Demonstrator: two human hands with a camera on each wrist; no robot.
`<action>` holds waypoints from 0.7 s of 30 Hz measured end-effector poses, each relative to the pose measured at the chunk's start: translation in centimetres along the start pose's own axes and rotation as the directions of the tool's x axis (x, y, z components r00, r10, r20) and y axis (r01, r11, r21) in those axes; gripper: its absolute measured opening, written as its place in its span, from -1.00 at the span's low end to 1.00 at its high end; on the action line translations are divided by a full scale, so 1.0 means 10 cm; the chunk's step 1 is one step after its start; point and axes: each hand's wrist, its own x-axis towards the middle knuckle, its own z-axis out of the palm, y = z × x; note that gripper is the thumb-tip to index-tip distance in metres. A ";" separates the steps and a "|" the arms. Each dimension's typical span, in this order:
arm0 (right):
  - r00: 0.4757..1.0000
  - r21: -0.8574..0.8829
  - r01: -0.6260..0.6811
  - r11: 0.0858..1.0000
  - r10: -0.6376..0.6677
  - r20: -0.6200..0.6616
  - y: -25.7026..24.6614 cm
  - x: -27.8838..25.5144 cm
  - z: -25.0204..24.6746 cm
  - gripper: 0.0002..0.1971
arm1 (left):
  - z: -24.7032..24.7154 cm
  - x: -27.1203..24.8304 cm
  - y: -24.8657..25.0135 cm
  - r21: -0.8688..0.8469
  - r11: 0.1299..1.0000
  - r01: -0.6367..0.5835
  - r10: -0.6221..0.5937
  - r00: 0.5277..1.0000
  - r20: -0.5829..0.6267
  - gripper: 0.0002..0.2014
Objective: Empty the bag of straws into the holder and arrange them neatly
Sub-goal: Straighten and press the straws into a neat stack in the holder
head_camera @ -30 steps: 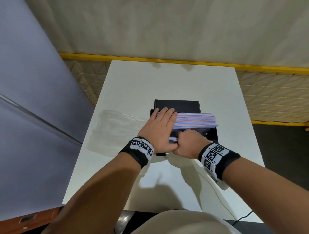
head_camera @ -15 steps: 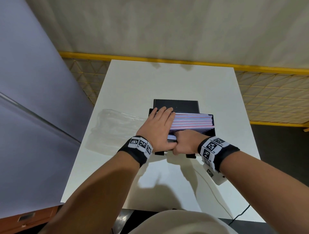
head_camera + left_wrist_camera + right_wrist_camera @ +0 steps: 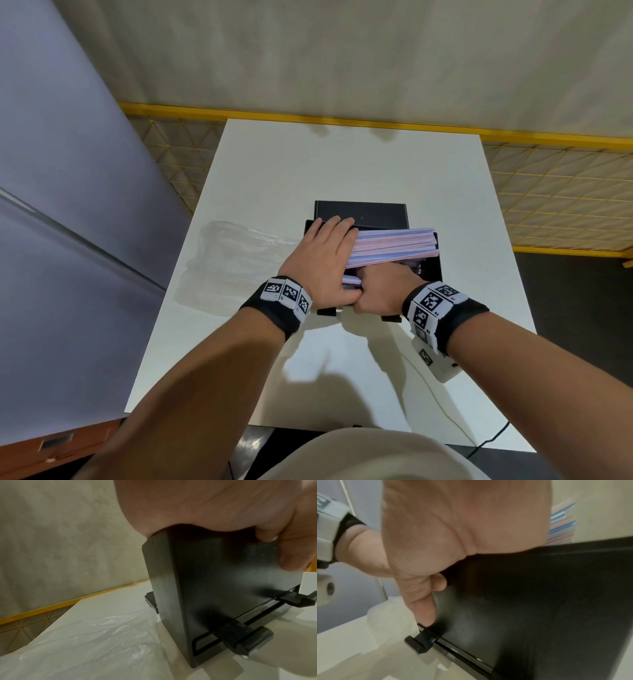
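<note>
The black holder (image 3: 430,270) stands mid-table with a stack of pink, blue and white straws (image 3: 394,245) lying across its top. My left hand (image 3: 342,258) lies flat on the stack's left end with straight fingers, its palm (image 3: 205,507) on the holder's (image 3: 223,595) top edge. My right hand (image 3: 380,291) is curled at the near wall. Its fingers are tucked in among the lower straws and hidden. In the right wrist view its thumb (image 3: 419,601) runs down the holder's (image 3: 556,601) front face, with straw ends (image 3: 561,524) behind it. The clear bag (image 3: 233,260) lies flattened left of the holder.
The white table (image 3: 342,164) ends close behind and to both sides. A yellow-framed mesh (image 3: 548,192) lies beyond it, and a grey-blue wall stands at the left. A thin cable (image 3: 445,411) crosses the near right corner. The bag (image 3: 94,642) touches the holder's left side.
The straws' right ends have drawn left, inside the holder's right wall, and now fan slightly. Both hands have stayed in place on the stack and the near wall.
</note>
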 end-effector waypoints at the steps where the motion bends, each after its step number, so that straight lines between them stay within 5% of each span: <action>1: 1.000 -0.004 0.019 1.000 -0.019 -0.022 0.01 -0.01 0.01 -0.55 | 0.00 0.00 0.00 -0.004 1.000 0.002 -0.002 1.000 -0.003 0.03; 9: 0.976 -0.026 0.142 0.990 -0.144 -0.166 0.14 -0.27 0.03 -0.75 | 0.03 0.01 -0.01 0.009 1.000 0.001 0.000 0.999 -0.037 -0.05; 16: 0.826 -0.259 0.168 0.951 -0.280 -0.490 0.27 -0.38 0.00 -0.55 | 0.02 0.00 -0.01 0.023 1.000 0.013 -0.013 1.000 -0.002 -0.08; 21: 0.977 -0.163 0.062 0.985 -0.094 -0.193 0.38 -0.30 0.05 -0.04 | -0.02 -0.02 0.00 -0.034 0.999 0.022 -0.022 1.000 -0.005 -0.02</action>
